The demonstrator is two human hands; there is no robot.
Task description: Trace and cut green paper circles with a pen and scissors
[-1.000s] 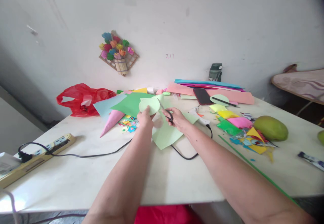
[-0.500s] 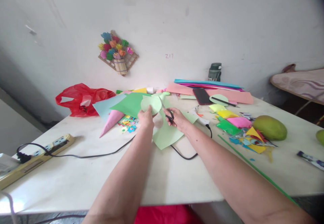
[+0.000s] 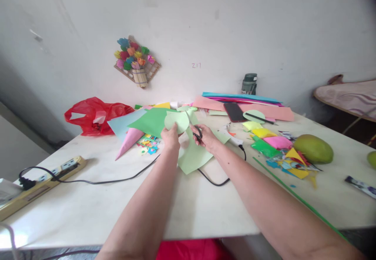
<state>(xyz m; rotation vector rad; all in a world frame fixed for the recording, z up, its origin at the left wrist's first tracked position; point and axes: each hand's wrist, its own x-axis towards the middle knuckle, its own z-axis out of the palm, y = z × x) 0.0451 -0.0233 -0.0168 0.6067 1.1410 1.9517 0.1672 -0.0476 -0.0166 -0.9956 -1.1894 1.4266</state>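
Note:
A rounded piece of pale green paper is pinched in my left hand, thumb on top. My right hand grips a pair of scissors by its black handles, with the blades against the right edge of that paper. Beneath both hands lies a larger pale green sheet with a pointed near corner. Behind my left hand spreads a darker green sheet, beside a pink paper cone and small colourful cut-outs.
A power strip and black cord run along the left. At the right are a phone, a pale green disc, a clay packet, paper scraps and a green mango. A red bag sits back left.
My left hand and the rounded paper have shifted slightly to the right, towards the scissors. My right hand stays nearly in place, still holding the scissors.

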